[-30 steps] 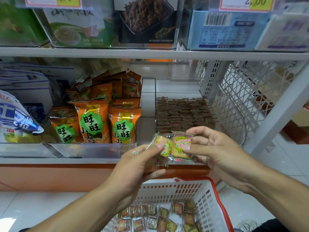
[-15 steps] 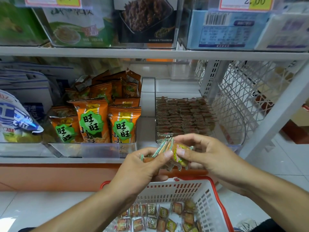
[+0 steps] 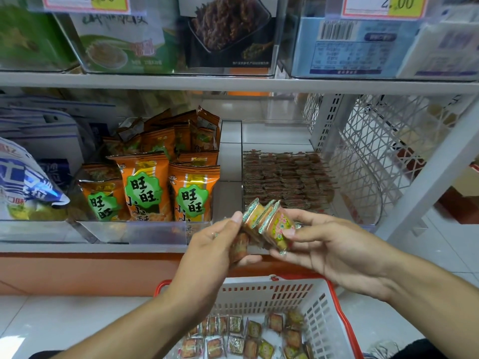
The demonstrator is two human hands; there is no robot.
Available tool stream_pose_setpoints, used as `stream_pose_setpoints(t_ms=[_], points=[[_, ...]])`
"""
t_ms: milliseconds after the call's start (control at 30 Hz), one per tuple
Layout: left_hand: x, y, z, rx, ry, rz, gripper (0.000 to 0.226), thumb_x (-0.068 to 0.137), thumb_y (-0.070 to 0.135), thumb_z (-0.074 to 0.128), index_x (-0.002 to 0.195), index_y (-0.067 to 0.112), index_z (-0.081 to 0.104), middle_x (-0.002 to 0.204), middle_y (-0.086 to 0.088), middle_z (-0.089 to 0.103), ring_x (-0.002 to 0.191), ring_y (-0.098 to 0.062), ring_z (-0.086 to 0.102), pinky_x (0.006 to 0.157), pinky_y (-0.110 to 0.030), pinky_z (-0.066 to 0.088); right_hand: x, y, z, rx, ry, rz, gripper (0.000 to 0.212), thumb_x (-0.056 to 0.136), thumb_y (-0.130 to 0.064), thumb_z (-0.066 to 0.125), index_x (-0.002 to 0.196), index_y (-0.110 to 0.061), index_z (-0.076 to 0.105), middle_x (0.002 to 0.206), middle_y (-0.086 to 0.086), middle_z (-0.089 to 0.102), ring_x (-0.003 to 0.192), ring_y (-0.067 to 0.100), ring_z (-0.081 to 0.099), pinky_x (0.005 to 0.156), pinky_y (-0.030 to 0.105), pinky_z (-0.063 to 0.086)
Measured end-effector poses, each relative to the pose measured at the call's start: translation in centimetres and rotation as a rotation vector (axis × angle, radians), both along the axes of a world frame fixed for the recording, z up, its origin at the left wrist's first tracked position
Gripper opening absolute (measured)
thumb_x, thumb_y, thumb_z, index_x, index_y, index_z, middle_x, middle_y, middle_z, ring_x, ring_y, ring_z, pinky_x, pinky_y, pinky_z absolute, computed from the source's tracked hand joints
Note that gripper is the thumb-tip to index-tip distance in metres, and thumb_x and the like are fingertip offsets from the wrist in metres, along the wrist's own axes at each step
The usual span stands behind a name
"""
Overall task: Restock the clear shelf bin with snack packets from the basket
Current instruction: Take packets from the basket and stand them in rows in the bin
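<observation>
I see both hands raised in front of the shelf edge, above the basket [image 3: 259, 294]. Left hand [image 3: 217, 244] grips a few packets [image 3: 255, 218], thumb on top, fingers curled beneath. Right hand [image 3: 329, 244] pinches the rightmost packet of the same bunch, thumb on its face, fingers under. Packets stand on edge, fanned, touching one another. Bin [image 3: 363, 208] lies just behind the hands on the lower shelf; rows of packed packets [image 3: 285, 174] fill it. More packets [image 3: 248, 338] lie loose on the basket floor. Orange bags [image 3: 145, 187] fill the bin to the left.
</observation>
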State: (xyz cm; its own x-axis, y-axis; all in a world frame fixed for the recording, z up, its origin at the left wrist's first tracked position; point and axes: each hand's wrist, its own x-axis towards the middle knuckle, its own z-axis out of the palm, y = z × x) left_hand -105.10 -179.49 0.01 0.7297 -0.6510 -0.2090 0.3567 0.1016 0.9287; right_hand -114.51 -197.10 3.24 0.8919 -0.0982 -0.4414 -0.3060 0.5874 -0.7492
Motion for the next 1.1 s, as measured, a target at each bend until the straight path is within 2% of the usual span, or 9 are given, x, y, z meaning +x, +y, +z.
stream_pose_setpoints(t_ms=[133,367,567,633,733,800,900,1033,1100], points=[[0.3,-0.1,0.0,-0.048,0.063,0.061,0.033,0.090,0.044,0.058,0.101,0.024,0.082,0.108,-0.007,0.079,0.094,-0.013,0.076,0.069,-0.026,0.062,-0.1,-0.3,0.2,-0.035,-0.017,-0.011,0.049,0.078,0.007,0.064,0.126,-0.002,0.062,0.105,0.020,0.075,0.087,0.023,0.076,0.089,0.043,0.060],[0.0,-0.1,-0.3,-0.014,0.028,-0.013,0.030,0.101,0.036,0.052,0.108,0.028,0.080,0.111,-0.001,0.079,0.104,-0.013,0.074,0.076,-0.027,0.062,-0.2,0.2,-0.2,-0.175,-0.060,0.078,0.048,0.083,0.002,0.067,0.127,-0.017,0.067,0.119,0.026,0.069,0.114,0.037,0.068,0.089,0.038,0.061],[0.5,-0.4,-0.7,0.071,-0.025,0.037,0.021,0.096,0.034,0.065,0.108,0.028,0.081,0.102,-0.005,0.061,0.092,-0.015,0.066,0.076,-0.029,0.063,-0.1,-0.8,0.8,-0.318,-0.098,0.000,0.052,0.073,0.001,0.075,0.122,-0.012,0.065,0.120,0.020,0.071,0.109,0.038,0.069,0.093,0.046,0.058],[0.3,-0.6,-0.6,0.075,-0.033,0.029,0.019,0.092,0.036,0.069,0.106,0.030,0.081,0.103,-0.006,0.052,0.089,-0.016,0.061,0.074,-0.028,0.063,0.0,-2.2,2.0,-0.597,-0.124,-0.089,0.048,0.070,0.000,0.080,0.114,-0.014,0.066,0.114,0.015,0.073,0.105,0.033,0.072,0.093,0.043,0.059],[0.0,-1.2,-0.3,0.074,-0.054,-0.015,0.018,0.088,0.038,0.074,0.103,0.032,0.081,0.103,-0.007,0.054,0.089,-0.018,0.059,0.075,-0.029,0.063,0.6,-6.0,3.6,-1.478,-0.048,-0.071,0.043,0.072,-0.029,0.085,0.109,-0.030,0.062,0.101,-0.012,0.070,0.092,0.000,0.068,0.081,0.020,0.054],[-0.1,-1.7,-0.2,0.082,-0.068,-0.052,0.018,0.087,0.038,0.074,0.103,0.034,0.081,0.103,-0.009,0.055,0.087,-0.018,0.060,0.077,-0.029,0.063,1.3,-8.6,4.0,-1.806,0.088,-0.006,0.048,0.074,-0.040,0.084,0.115,-0.028,0.062,0.105,-0.007,0.065,0.090,0.008,0.064,0.073,0.021,0.046],[-0.3,-2.4,-0.4,0.088,-0.086,-0.075,0.017,0.089,0.039,0.073,0.105,0.034,0.080,0.103,-0.009,0.054,0.086,-0.017,0.060,0.078,-0.029,0.063,2.4,-10.9,3.2,-2.021,0.248,0.168,0.044,0.078,-0.040,0.081,0.116,-0.023,0.065,0.102,0.000,0.055,0.077,0.015,0.055,0.065,0.023,0.042],[-0.3,-3.2,-0.6,0.099,-0.099,-0.080,0.017,0.090,0.040,0.074,0.106,0.035,0.080,0.106,-0.008,0.054,0.081,-0.013,0.067,0.080,-0.030,0.063,4.2,-10.9,1.7,-2.115,0.387,0.433,0.034,0.087,-0.033,0.069,0.116,-0.017,0.065,0.106,0.010,0.061,0.093,0.028,0.064,0.072,0.025,0.043],[-0.3,-3.4,-0.6,0.097,-0.095,-0.088,0.017,0.090,0.041,0.074,0.105,0.036,0.080,0.105,-0.008,0.056,0.082,-0.015,0.069,0.080,-0.031,0.063,5.2,-10.6,0.9,-2.078,0.438,0.502,0.022,0.089,-0.026,0.066,0.106,-0.012,0.065,0.096,0.009,0.062,0.084,0.027,0.062,0.069,0.027,0.043]])
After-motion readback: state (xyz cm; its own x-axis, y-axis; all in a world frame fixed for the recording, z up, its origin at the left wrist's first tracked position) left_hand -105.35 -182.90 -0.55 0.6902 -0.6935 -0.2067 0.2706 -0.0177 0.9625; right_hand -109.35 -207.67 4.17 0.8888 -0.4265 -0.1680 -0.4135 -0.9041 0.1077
